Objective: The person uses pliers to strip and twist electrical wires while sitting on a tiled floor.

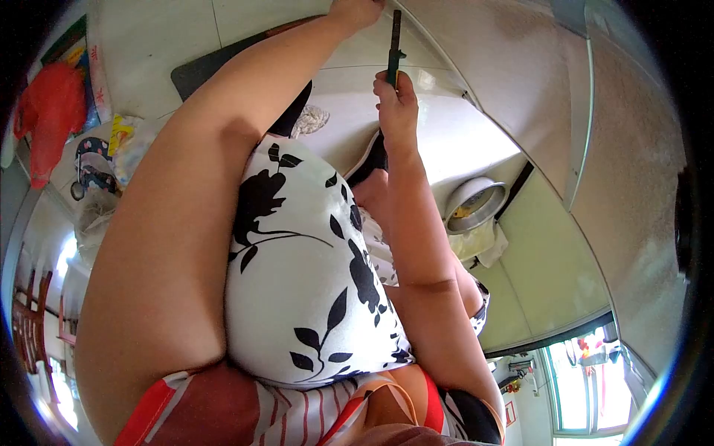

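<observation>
My right hand (396, 100) is closed around the dark green handle of a slim tool that looks like a utility knife (394, 56). Its long dark end points away from me, and a small knob sticks out at its side. My left hand (357, 10) reaches to the top edge of the view, close to the edge of a large pale panel (506, 67). The frame cuts off part of that hand, and its fingers do not show clearly. Below the hands are my knees in white fabric with a black leaf and flower print (305, 260).
A metal bowl (476, 204) with something yellow in it stands at the right. A dark mat (216, 67) lies on the tiled floor, near a crumpled pale cloth (311, 120) and a dark shoe (370, 158). A red plastic bag (50, 111) is at the far left.
</observation>
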Demonstrator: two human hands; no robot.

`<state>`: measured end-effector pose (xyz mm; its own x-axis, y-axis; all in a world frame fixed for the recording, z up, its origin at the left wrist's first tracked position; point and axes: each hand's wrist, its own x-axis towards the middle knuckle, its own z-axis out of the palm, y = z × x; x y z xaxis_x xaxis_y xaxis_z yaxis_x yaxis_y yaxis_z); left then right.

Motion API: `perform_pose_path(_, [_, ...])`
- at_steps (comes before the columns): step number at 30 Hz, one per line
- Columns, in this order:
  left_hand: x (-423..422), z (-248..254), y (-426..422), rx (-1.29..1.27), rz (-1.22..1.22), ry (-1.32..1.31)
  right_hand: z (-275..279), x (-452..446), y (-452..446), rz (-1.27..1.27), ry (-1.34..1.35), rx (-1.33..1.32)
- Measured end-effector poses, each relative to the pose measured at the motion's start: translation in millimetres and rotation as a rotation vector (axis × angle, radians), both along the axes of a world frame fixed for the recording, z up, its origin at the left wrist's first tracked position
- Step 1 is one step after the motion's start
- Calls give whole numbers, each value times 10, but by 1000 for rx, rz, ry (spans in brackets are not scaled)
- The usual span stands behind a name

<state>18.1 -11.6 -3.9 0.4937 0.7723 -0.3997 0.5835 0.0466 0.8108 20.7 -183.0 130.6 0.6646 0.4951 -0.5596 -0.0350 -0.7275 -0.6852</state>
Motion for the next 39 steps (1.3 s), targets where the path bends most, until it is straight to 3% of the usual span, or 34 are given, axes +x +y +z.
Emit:
perform_pose_path(10, [-108,46,127,-255,-27,-174,147,-44,139,-179,257,32])
perform_pose_path(18, [-70,-111,-4,-17,47,-146,73,-1,83,-130,184,73])
perform_pose_path(19, [-67,-141,-12,-11,54,-165,75,17,67,4,-4,10])
perform_pose_path(21, [-69,-161,29,-370,147,-275,91,51,65,274,-375,-116])
perform_pose_path(25, [-189,174,144,-854,315,-438,122,139,160,302,-387,-195])
perform_pose_path(31, [-133,69,208,-764,299,-320,103,101,56,202,-305,-152])
perform_pose_path(39, [-81,437,362,-659,195,4,-180,-193,-253,438,-509,-227])
